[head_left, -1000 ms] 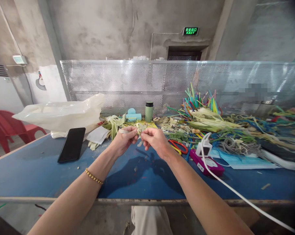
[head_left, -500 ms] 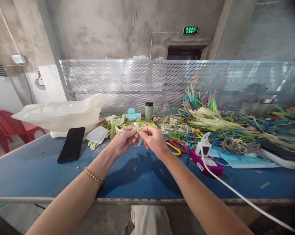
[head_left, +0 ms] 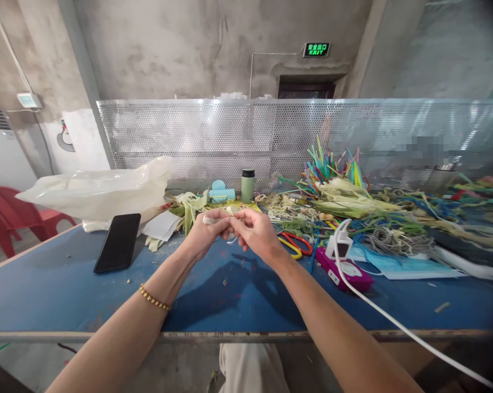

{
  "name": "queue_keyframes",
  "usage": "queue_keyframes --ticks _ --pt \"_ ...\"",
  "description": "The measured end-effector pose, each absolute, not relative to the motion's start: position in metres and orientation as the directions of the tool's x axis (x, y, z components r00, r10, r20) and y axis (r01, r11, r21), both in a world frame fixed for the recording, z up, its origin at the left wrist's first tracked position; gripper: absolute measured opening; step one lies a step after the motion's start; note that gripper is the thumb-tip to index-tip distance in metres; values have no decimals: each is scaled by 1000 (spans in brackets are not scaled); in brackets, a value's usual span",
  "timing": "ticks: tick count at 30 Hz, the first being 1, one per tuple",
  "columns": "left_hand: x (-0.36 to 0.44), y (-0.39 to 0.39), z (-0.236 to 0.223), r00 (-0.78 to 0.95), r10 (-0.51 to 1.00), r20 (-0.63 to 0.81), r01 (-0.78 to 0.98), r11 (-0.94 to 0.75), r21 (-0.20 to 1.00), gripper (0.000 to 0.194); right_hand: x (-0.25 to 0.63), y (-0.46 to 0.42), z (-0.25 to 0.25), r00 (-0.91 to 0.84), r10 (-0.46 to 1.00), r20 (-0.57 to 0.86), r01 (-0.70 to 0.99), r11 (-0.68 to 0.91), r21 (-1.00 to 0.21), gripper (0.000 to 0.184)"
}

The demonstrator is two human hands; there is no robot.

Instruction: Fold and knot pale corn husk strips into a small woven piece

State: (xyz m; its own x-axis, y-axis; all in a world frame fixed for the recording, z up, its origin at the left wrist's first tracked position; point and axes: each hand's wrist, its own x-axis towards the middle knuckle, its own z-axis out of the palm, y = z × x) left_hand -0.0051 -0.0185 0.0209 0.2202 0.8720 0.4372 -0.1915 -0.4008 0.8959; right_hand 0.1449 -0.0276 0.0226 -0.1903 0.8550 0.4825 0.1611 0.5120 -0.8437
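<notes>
Both hands meet above the table's middle, fingertips together. My left hand [head_left: 208, 232], with a gold beaded bracelet [head_left: 154, 297] on its wrist, is closed in a pinch on a small pale corn husk strip [head_left: 232, 209]. My right hand [head_left: 254, 229] pinches the same strip from the other side. Most of the strip is hidden by the fingers; a bit shows above them. A whitish band [head_left: 209, 220] lies across my left hand; whether it is part of the husk I cannot tell. Behind the hands lie loose corn husks [head_left: 192, 204].
On the blue table [head_left: 148, 311] are a black phone [head_left: 118, 243], white paper [head_left: 161, 225] and plastic sheeting [head_left: 103, 185]. A green bottle [head_left: 247, 187] stands behind. To the right are red-handled scissors [head_left: 301, 243], a purple power strip [head_left: 347, 275] with a white cable, husks and cords.
My fingertips have drawn closer together and cover more of the husk strip. My left fingers are curled further over it. Objects on the table stay in place.
</notes>
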Motion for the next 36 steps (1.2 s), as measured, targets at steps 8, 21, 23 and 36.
queue_keyframes --ticks 8,21,23,36 --pt "-5 -19 20 230 851 473 -179 -441 880 20 144 -25 22 -121 879 461 115 473 -873 18" --pt "-2 -24 25 270 887 375 -249 -312 917 17 143 -27 26 -59 915 399 111 403 -909 10" --pt "-2 -25 26 268 882 388 -232 -332 914 16 145 -28 27 -87 912 402 99 409 -907 16" --pt "-4 -22 23 319 859 400 -114 -384 916 14 153 -31 28 -293 891 346 100 388 -916 24"
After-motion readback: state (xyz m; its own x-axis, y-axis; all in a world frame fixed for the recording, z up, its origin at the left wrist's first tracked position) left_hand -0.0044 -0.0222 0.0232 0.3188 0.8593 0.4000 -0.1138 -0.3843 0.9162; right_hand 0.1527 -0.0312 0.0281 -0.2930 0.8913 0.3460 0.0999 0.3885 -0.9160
